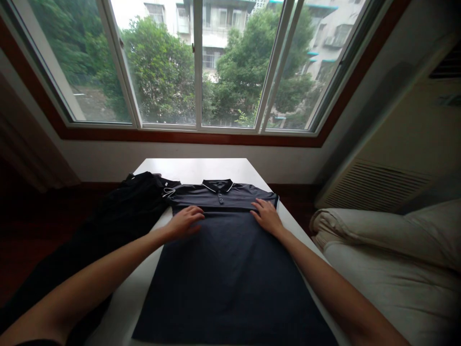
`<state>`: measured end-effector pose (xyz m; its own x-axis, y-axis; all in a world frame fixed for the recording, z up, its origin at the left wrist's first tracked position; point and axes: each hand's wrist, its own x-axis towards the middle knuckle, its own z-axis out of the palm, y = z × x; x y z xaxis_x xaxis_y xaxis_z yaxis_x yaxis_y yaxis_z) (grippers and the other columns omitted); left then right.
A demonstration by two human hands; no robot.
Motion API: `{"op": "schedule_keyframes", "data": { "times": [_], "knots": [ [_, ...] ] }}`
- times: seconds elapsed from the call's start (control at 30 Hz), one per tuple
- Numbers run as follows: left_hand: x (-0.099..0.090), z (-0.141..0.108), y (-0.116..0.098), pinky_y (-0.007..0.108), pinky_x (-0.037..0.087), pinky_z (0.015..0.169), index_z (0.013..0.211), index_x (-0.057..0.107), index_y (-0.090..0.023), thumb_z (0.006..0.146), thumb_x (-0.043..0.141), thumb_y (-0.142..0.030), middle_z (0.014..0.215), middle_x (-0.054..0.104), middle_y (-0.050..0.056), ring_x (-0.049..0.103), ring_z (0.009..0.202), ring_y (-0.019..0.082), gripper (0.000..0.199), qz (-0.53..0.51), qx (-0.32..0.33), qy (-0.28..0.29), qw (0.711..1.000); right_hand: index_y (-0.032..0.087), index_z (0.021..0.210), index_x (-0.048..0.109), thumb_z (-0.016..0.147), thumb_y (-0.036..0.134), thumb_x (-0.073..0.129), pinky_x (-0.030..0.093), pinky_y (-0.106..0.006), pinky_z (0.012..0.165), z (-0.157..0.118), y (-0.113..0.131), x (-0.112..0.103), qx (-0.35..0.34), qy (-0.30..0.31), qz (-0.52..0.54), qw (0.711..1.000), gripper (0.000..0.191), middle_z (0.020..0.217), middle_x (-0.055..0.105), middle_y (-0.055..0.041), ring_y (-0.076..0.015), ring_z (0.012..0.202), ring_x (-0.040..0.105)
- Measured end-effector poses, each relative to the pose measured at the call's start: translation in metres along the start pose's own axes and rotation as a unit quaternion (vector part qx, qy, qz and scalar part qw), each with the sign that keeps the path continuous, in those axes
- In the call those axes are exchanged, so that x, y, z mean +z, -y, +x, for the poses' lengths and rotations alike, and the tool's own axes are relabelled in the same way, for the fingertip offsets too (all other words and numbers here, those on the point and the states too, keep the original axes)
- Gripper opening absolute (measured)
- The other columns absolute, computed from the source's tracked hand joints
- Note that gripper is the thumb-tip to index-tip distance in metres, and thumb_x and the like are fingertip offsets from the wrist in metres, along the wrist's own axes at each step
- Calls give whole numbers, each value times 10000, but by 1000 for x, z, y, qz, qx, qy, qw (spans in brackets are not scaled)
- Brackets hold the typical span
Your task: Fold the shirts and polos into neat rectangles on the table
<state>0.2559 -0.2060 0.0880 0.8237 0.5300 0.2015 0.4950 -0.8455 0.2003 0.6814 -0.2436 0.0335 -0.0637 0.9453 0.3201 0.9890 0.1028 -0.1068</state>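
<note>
Two hands on the polo shirt (pixel 230 259), my left hand (pixel 185 221) and right hand (pixel 268 217), loosely spread!
Collar (pixel 218 185) toward the white table's (pixel 201 167) far edge, sleeve (pixel 270 195) at its right; chest mark (pixel 238 198) unreadably small.

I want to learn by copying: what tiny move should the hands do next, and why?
I'd say the left hand and right hand could gently smooth the dark polo shirt towards its hem. It lies spread out, front up, on the white table, but a crease seems to run across the chest below the buttons, between the hands.
</note>
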Motion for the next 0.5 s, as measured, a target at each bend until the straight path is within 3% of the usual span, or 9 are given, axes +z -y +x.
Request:
{"op": "schedule_keyframes", "data": {
  "times": [0.13,0.23,0.33,0.5],
  "knots": [
    [23,-28,-83,575,264,1272,1580,439,-323,950,654,-510,1657,402,101,337,1539,354,692,-76,116,89,986,270,1448,610,1029,461,501,267,-558,1259,-39,26,-6,-79,24,69,994,473,1596,484,-107,-314,1489,420],
    [34,-56,-126,621,188,1286,1653,305,-354,944,646,-566,1733,229,101,249,1580,374,814,-106,128,120,979,300,1474,591,1027,468,526,291,-576,1253,-70,40,-9,-105,44,101,988,482,1608,473,-96,-317,1496,418],
    [39,-74,-149,613,187,1291,1666,272,-365,929,657,-583,1751,133,92,205,1593,376,860,-121,105,120,980,306,1497,569,1033,485,519,309,-584,1248,-90,49,-9,-99,55,110,987,500,1613,468,-96,-320,1498,419],
    [34,-86,-160,635,160,1293,1670,254,-378,925,664,-565,1747,150,83,189,1596,377,871,-128,97,150,976,303,1510,558,1036,489,510,314,-582,1251,-111,57,-15,-92,60,112,988,512,1620,458,-96,-318,1504,414]
  ]
}}
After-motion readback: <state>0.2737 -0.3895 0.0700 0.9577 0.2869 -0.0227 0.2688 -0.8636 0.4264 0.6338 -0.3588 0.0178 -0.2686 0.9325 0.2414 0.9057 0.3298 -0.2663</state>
